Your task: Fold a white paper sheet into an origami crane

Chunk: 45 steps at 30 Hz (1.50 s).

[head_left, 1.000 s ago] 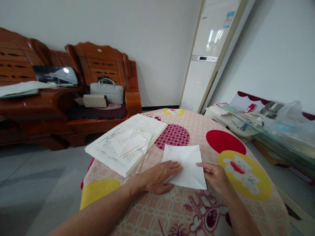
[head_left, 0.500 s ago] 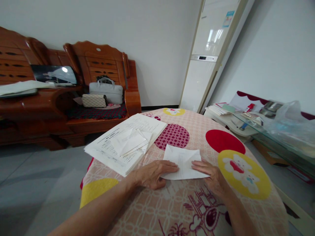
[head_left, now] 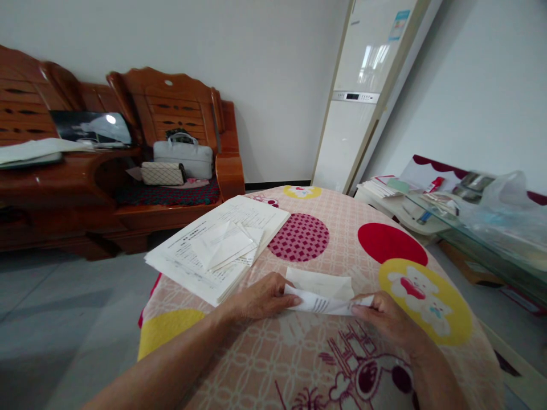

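A white sheet of paper [head_left: 320, 282] lies on the patterned tablecloth in front of me, its near edge turned up and over in a strip that shows lines of print. At the strip's left end my left hand [head_left: 267, 296] is closed, pinching the paper between thumb and fingers. My right hand [head_left: 378, 313] grips the other end of the strip the same way. To the left of my hands rests a stack of printed papers [head_left: 243, 219], with a few folded white papers [head_left: 231, 245] on top.
The round table wears a pink tablecloth [head_left: 342, 210] with large coloured circles. Beyond it stand wooden chairs [head_left: 231, 171], one holding a grey handbag [head_left: 183, 158] and a quilted purse [head_left: 162, 173]. A tall white air conditioner [head_left: 346, 131] and a cluttered glass shelf [head_left: 478, 239] are at right.
Both hands have gone from lying flat on the paper to pinching its near edge. That edge has been lifted and turned over away from me. The stack at left has not moved.
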### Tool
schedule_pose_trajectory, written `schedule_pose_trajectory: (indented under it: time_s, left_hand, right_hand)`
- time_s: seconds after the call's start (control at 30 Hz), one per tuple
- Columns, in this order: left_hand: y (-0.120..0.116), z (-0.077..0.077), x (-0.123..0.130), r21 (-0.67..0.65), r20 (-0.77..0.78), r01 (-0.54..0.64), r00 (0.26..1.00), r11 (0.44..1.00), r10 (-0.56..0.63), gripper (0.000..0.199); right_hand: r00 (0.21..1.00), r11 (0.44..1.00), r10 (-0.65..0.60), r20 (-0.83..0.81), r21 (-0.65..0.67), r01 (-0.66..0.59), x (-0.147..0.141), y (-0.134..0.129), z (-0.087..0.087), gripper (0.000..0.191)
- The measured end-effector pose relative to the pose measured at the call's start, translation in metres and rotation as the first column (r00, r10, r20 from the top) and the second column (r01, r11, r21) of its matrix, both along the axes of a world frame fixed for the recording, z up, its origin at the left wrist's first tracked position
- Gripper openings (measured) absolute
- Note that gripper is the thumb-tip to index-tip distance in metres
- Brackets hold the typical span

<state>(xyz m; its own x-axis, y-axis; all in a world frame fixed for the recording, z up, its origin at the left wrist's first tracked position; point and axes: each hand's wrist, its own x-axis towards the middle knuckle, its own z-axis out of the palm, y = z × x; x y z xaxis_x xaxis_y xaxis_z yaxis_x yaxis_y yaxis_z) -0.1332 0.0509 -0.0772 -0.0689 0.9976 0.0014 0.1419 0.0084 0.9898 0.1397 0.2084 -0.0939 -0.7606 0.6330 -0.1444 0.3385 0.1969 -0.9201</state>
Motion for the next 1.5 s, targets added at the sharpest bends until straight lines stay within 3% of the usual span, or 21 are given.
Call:
schedule_pose_trajectory:
  time_s: [0.03,0.07,0.13,0.27,0.4,0.5,0.63,0.73,1.07,1.3,1.5]
  left_hand:
    - [0.003,-0.004,0.001,-0.021,-0.055,0.075,0.996,0.997,-0.076,0.032]
    - [0.007,-0.009,0.002,-0.024,-0.100,0.061,0.993,0.998,-0.063,0.034]
    - [0.014,-0.020,0.002,-0.039,-0.191,-0.053,0.981,0.998,0.044,0.037]
    - [0.024,-0.034,0.005,-0.123,-0.233,-0.252,0.948,0.960,0.219,0.023]
    - [0.024,-0.028,0.009,-0.022,-0.325,-0.405,0.867,0.914,0.377,0.009]
    - [0.022,-0.022,0.010,0.050,-0.342,-0.446,0.833,0.893,0.435,0.036]
    - [0.021,-0.022,0.011,0.087,-0.392,-0.443,0.808,0.892,0.439,0.049]
    - [0.022,-0.023,0.011,0.075,-0.464,-0.437,0.781,0.896,0.419,0.048]
    - [0.026,-0.023,0.011,0.021,-0.612,-0.438,0.705,0.899,0.358,0.050]
    - [0.026,-0.026,0.009,0.027,-0.623,-0.431,0.698,0.902,0.352,0.051]
    - [0.026,-0.030,0.006,0.012,-0.601,-0.427,0.719,0.904,0.348,0.049]
  right_hand:
    - [0.999,0.999,-0.032,-0.005,-0.017,0.032,-0.002,0.001,-0.003,0.024]
    - [0.999,0.998,-0.050,-0.013,-0.037,0.050,-0.005,0.002,-0.005,0.026]
    - [0.996,0.993,-0.067,-0.055,-0.103,0.061,-0.011,0.003,-0.011,0.031]
    - [0.980,0.973,-0.168,-0.110,-0.180,0.146,-0.022,0.003,-0.018,0.038]
    - [0.945,0.948,-0.319,-0.074,-0.039,0.317,-0.026,0.003,-0.024,0.063]
    - [0.926,0.915,-0.369,-0.083,0.142,0.377,-0.027,0.003,-0.028,0.075]
    - [0.922,0.884,-0.381,-0.074,0.263,0.387,-0.028,0.002,-0.028,0.040]
    - [0.913,0.858,-0.406,-0.036,0.330,0.394,-0.028,0.002,-0.027,0.027]
    - [0.908,0.809,-0.417,0.036,0.470,0.353,-0.030,0.002,-0.027,0.037]
    - [0.923,0.801,-0.379,0.065,0.522,0.292,-0.028,0.003,-0.028,0.038]
    - [0.913,0.814,-0.403,0.070,0.484,0.323,-0.027,0.004,-0.032,0.038]
